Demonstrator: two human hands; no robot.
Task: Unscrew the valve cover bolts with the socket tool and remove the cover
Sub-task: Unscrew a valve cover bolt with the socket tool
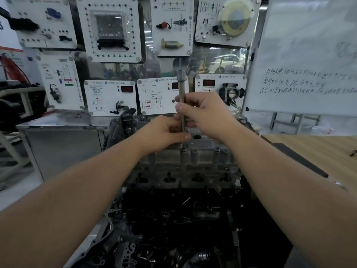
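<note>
Standing socket tool [182, 105] between fingers [179, 108]

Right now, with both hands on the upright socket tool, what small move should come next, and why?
Probably keep twisting the socket tool by hand. It stands upright with its lower end seated at a bolt point on the valve cover; the right hand grips the shaft high, the left hand pinches it lower, and the cover sits in place.

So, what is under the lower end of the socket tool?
The socket tool, gripped by both the left hand and right hand, stands upright on the valve cover. Its tip covers whatever bolt sits beneath, so that cannot be seen.
</note>
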